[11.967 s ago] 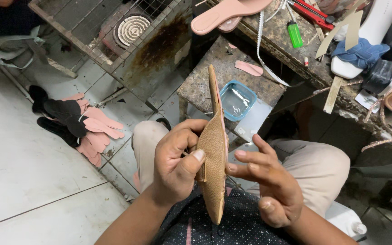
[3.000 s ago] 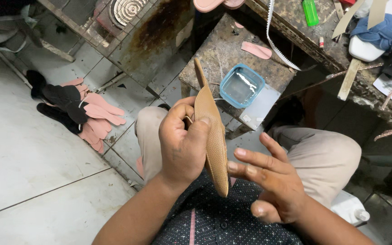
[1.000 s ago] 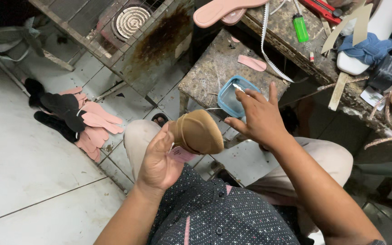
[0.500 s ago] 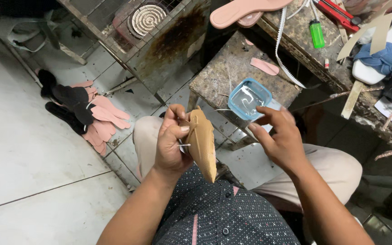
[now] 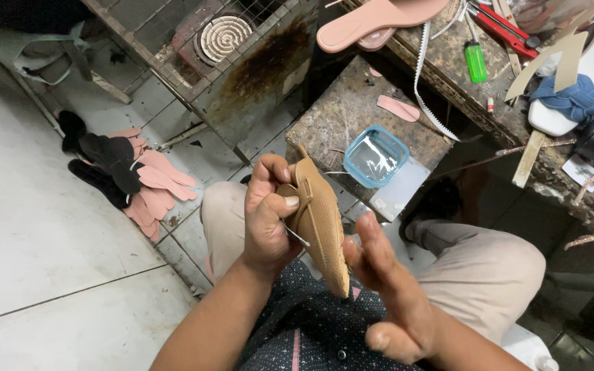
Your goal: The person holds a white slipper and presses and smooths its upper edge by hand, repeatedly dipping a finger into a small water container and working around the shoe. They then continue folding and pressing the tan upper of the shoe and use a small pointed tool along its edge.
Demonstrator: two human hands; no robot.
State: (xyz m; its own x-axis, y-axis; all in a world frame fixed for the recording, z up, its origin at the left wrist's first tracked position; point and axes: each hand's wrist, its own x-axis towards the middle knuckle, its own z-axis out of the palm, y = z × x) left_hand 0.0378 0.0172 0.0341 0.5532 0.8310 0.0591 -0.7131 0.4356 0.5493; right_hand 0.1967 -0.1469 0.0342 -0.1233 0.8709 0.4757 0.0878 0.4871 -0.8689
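Two bare hands work over the person's lap on one tan leather sole piece (image 5: 321,220), held on edge with its long axis running from twelve to six o'clock. The left hand (image 5: 266,220) is clenched around its upper half, thumb pressed across the strap at the top, and a thin metal pin or nail (image 5: 297,235) pokes out between its fingers. The right hand (image 5: 386,295) lies flat and open against the lower part of the sole at about four o'clock, fingers stretched and gripping nothing.

Judging by the pin and the pressing palm, the step in hand looks like smoothing or fixing the leather to the sole; the next move probably calls for a steady left-hand grip while the right hand picks up a fastener or presses further along the edge.

At one o'clock from the sole, on a stained stone block (image 5: 342,113), stands a small blue-rimmed clear plastic tub (image 5: 376,156); its contents are too faint to tell, perhaps tiny nails. Pink insole cutouts (image 5: 156,189) lie on the tiled floor at nine o'clock.
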